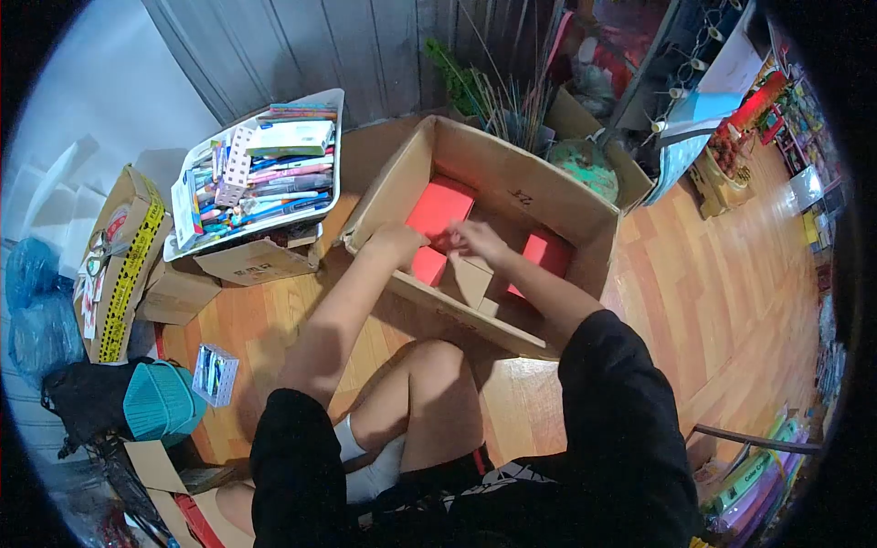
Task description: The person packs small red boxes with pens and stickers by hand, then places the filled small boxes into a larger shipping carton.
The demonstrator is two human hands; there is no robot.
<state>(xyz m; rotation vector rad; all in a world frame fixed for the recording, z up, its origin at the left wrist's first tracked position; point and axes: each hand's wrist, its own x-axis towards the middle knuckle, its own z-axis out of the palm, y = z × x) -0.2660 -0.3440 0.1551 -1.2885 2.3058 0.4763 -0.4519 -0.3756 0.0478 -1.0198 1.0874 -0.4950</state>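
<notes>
A large open cardboard box (539, 331) stands on the floor before my knees, and both my hands reach into it. Inside are a red box (440, 206), a smaller red box (427, 267), another red box (545, 260) on the right, and a small brown carton (470, 279). My left hand (399, 245) is closed beside the two left red boxes, its fingertips mostly hidden. My right hand (480, 242) has bent fingers pinched together above the brown carton, close to my left hand. What either hand holds, if anything, is too small to make out.
A white tray (336, 137) full of pens sits on a carton at left. Nearby are a box with yellow tape (128, 274), teal baskets (163, 402) and a small pen basket (216, 375). Plant stems (512, 110) stand behind the large box. Wooden floor (703, 310) extends right.
</notes>
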